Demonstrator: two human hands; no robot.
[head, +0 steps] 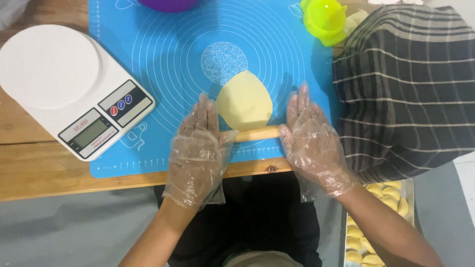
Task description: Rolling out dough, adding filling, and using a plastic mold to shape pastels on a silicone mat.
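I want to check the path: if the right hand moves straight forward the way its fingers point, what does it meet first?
Only bare blue mat lies ahead of the right hand; the green plastic mould is probably first, slightly to its right.

Both hands wear clear plastic gloves and lie flat on a wooden rolling pin: left hand, right hand. The pin sits on the near edge of a flattened yellow dough piece on a blue silicone mat. A white kitchen scale stands on the table to the left.
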